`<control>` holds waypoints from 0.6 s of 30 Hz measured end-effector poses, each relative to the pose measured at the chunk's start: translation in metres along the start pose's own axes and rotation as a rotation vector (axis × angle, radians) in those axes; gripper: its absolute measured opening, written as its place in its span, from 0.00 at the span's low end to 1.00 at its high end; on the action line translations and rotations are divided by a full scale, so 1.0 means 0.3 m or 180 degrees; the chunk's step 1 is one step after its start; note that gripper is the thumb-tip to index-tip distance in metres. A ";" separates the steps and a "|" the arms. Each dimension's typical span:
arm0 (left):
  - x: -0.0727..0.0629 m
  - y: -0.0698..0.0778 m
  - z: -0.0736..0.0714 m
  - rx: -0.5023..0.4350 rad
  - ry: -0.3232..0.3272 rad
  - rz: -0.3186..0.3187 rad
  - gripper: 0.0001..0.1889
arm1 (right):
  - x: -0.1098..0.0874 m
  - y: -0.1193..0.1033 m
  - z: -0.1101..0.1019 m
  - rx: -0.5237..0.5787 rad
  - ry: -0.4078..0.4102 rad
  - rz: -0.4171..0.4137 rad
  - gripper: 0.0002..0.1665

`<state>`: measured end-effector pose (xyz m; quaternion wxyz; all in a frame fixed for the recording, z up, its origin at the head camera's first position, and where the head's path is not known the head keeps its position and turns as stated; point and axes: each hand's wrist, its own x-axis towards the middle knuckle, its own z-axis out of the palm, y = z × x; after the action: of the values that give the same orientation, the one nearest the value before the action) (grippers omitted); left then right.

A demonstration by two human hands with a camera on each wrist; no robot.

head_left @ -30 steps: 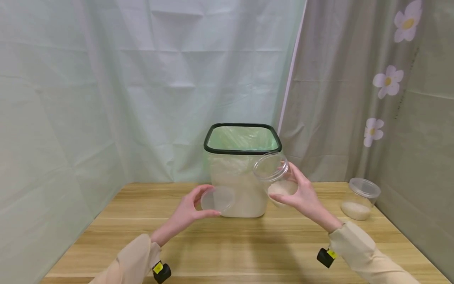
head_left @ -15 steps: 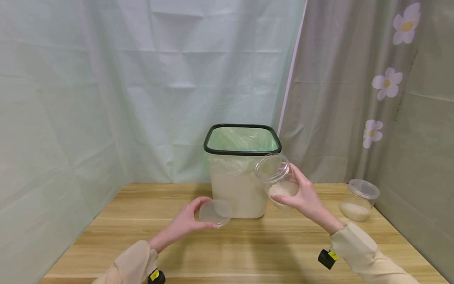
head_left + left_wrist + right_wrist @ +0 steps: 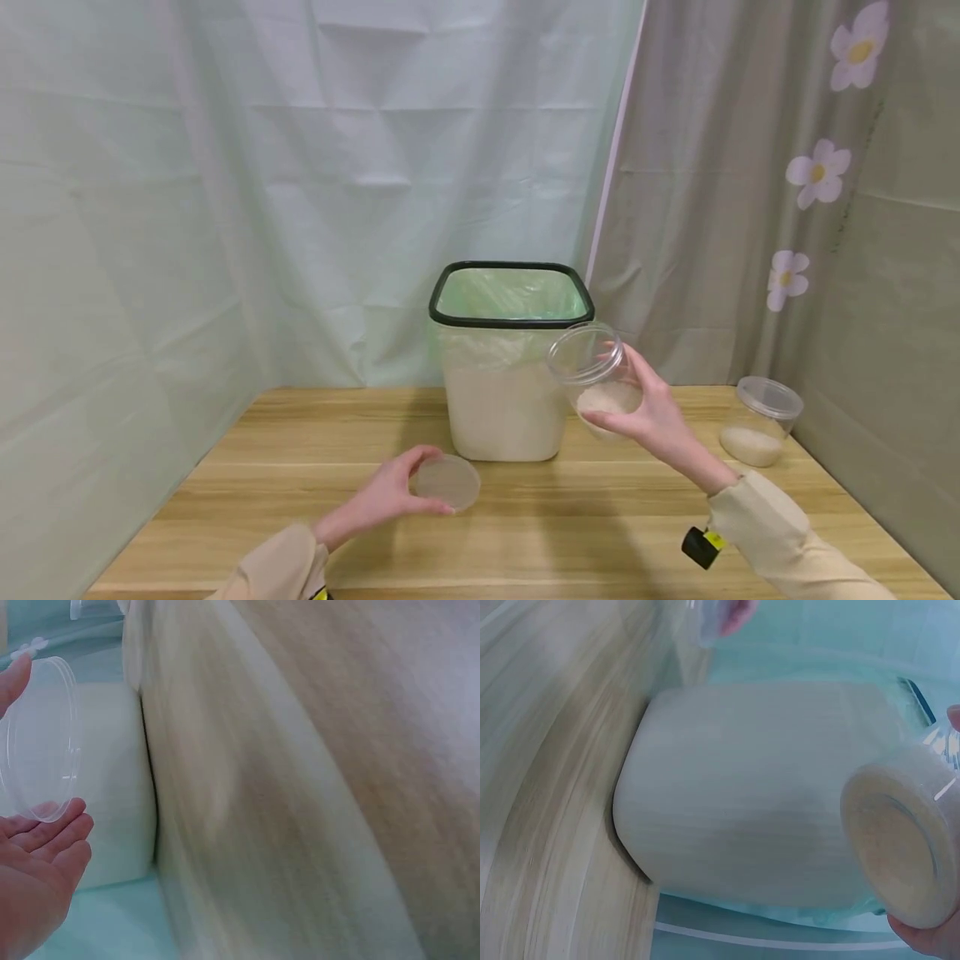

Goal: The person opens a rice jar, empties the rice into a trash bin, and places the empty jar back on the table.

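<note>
My left hand [image 3: 386, 492] pinches a round translucent lid [image 3: 448, 482] by its edge, thumb on the near side and fingers on the far side. In the left wrist view the lid [image 3: 41, 739] stands nearly on edge between thumb and fingertips. My right hand [image 3: 658, 421] grips a clear plastic jar [image 3: 587, 362], uncapped and tilted with its mouth toward the left. White grains [image 3: 611, 398] fill its lower part. The jar's base [image 3: 892, 840] shows in the right wrist view. Just behind it stands a pale bin [image 3: 506, 400] with a black rim and a thin liner bag.
A second clear jar [image 3: 757, 425], lidded and partly filled with white grains, stands at the right edge of the wooden table [image 3: 300, 450]. Pale curtains [image 3: 420, 167] hang behind and at the sides.
My left hand has moved down and slightly left with the lid, away from the bin's front. The right hand with the tilted jar has shifted slightly right.
</note>
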<state>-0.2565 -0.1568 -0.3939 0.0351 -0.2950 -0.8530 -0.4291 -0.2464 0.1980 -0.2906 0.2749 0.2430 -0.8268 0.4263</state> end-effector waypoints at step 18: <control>-0.009 -0.003 0.028 0.0369 -0.0283 0.0082 0.43 | 0.021 -0.005 -0.067 -0.0035 0.0231 0.0053 0.51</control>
<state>-0.2531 -0.1520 -0.4006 0.0197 -0.3222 -0.8733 -0.3649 -0.2450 0.2130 -0.2760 0.3025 0.2189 -0.8207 0.4325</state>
